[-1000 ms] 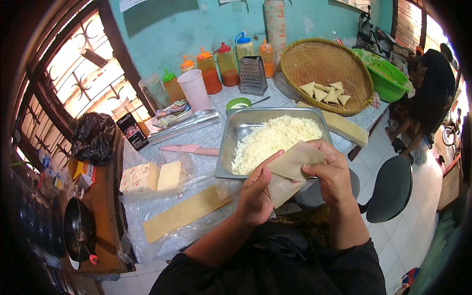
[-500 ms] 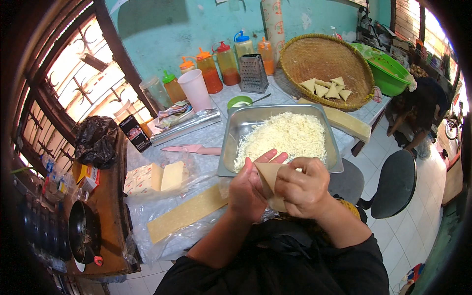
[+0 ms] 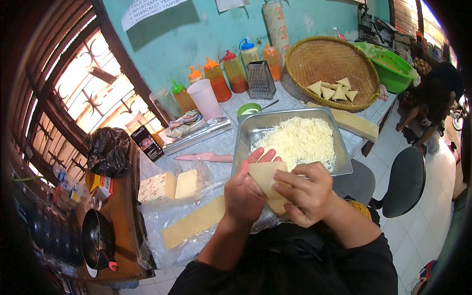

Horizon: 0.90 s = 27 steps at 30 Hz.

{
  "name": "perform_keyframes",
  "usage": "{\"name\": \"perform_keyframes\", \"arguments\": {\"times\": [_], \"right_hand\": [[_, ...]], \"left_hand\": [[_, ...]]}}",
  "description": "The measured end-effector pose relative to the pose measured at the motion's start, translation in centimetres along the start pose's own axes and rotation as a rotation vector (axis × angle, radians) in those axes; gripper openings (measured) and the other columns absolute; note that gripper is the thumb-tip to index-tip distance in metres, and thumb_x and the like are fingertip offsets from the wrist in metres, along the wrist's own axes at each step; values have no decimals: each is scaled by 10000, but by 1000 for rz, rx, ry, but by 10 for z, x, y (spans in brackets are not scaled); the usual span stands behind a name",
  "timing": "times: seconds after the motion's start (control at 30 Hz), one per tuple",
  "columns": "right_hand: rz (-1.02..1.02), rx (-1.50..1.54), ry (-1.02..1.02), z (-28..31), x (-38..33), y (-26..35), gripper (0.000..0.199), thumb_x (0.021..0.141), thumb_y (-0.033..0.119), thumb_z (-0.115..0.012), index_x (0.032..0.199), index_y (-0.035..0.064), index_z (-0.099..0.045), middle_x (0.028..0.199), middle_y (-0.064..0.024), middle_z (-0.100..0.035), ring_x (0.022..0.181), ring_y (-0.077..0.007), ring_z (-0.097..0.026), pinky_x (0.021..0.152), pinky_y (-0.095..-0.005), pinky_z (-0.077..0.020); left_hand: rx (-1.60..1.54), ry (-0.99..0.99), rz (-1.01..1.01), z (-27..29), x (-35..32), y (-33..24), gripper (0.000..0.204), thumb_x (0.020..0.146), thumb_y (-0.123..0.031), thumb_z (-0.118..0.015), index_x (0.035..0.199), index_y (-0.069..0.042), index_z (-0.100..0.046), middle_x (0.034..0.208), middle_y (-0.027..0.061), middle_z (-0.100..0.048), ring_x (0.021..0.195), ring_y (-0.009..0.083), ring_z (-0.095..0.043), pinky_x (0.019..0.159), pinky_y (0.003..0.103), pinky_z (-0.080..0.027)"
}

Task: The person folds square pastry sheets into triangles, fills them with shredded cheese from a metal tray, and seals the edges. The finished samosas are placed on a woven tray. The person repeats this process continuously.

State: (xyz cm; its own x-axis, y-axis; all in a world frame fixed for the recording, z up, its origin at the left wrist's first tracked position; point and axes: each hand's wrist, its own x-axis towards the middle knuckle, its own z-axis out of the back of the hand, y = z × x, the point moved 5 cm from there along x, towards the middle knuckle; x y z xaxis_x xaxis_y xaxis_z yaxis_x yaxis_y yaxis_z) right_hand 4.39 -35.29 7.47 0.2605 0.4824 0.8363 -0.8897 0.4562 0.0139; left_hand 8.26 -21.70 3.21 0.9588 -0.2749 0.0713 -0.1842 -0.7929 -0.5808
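- The left hand [image 3: 246, 194] holds the folded dough sheet [image 3: 265, 178] with a loose grip, the sheet resting against its palm and extended fingers.
- The right hand [image 3: 310, 194] has its fingers curled at the sheet's right side, touching it; whether this grip pinches the dough, I cannot tell.
- The sheet is above the near edge of a steel tray [image 3: 248, 132] heaped with pale grated cheese [image 3: 300, 140].
- On the worktop [image 3: 216, 142], a dough strip [image 3: 194, 223] and pink knife [image 3: 212, 157] lie left of the hands.
- Folded triangles [image 3: 334, 92] sit in a round woven basket [image 3: 327, 61].
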Motion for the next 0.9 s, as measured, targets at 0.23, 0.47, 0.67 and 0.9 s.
{"name": "perform_keyframes", "arguments": {"times": [0.23,0.47,0.67,0.9], "right_hand": [[-711,756,-158,-28,-15,-39,491,743,90,-629,1206,47,-471,804,-71,-553,745,-160,-540,676,-286,-417],[-979,1275,78,-24,-27,-60,572,704,-49,-528,1258,57,-428,682,14,-457,621,-63,-442,563,-202,-342],[-565,739,325,-8,-17,-44,526,687,13,-577,1196,118,-493,689,-56,-535,596,-202,-522,541,-312,-392],[-339,302,254,-2,-4,-31,378,709,81,-609,1085,117,-578,829,-116,-580,817,-287,-568,705,-391,-431]], "left_hand": [[89,23,-105,-11,-6,0,527,971,-353,-290,1353,10,-277,1369,213,-361,1253,342,-375,1059,464,-280],[193,141,120,-8,-18,3,637,903,-429,-398,1345,23,-326,1340,219,-410,1235,337,-403,1040,457,-289],[376,57,576,25,-23,16,753,755,-386,-607,1281,106,-386,1265,239,-479,1153,351,-486,1000,468,-336],[431,383,674,4,-18,36,657,766,-198,-681,1297,28,-368,1148,148,-552,1022,264,-578,891,384,-464]]}}
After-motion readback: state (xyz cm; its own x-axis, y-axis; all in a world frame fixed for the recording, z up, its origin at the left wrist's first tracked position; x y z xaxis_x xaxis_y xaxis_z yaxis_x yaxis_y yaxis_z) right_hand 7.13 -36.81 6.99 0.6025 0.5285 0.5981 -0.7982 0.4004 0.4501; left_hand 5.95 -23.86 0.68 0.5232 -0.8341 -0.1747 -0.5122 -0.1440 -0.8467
